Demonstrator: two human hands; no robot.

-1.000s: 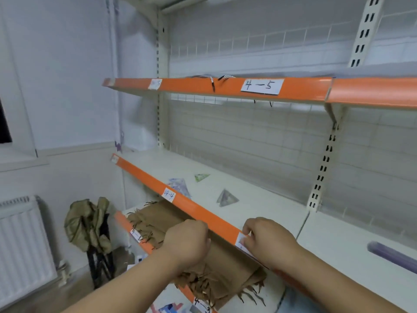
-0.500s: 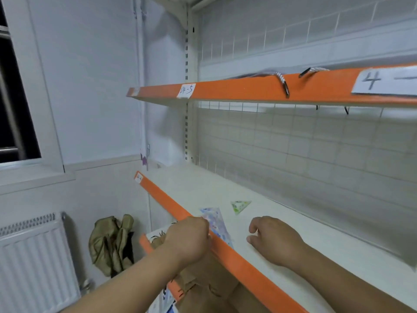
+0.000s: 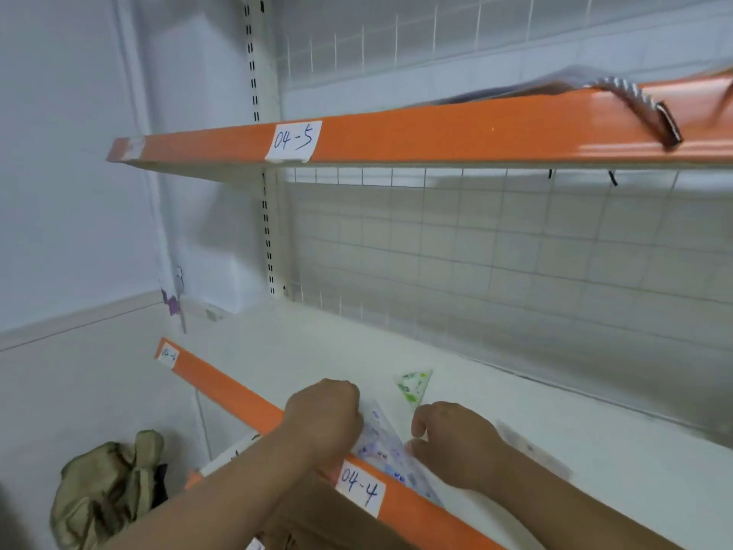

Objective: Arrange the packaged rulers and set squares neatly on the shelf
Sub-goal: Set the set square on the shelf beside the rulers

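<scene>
A clear packaged set square with blue print [image 3: 382, 450] lies at the front edge of the white shelf [image 3: 317, 351], just behind the orange strip labelled 04-4. My left hand [image 3: 323, 418] is curled in a fist over the package's left corner and grips it. My right hand [image 3: 452, 442] has curled fingers pinching its right edge. A small green-printed set square [image 3: 414, 385] lies flat just beyond both hands. Right of my right forearm lies a blurred clear packaged ruler [image 3: 531, 450].
Overhead is the shelf labelled 04-5 [image 3: 436, 133], with a striped cord [image 3: 642, 109] hanging over its orange edge. A wire grid backs the shelves. Brown fringed cloth [image 3: 309, 525] lies on the shelf below, and an olive bag [image 3: 107, 490] sits lower left.
The view has swung left and closer to the shelf. Both hands have moved from the orange strip onto the blue-printed set square package.
</scene>
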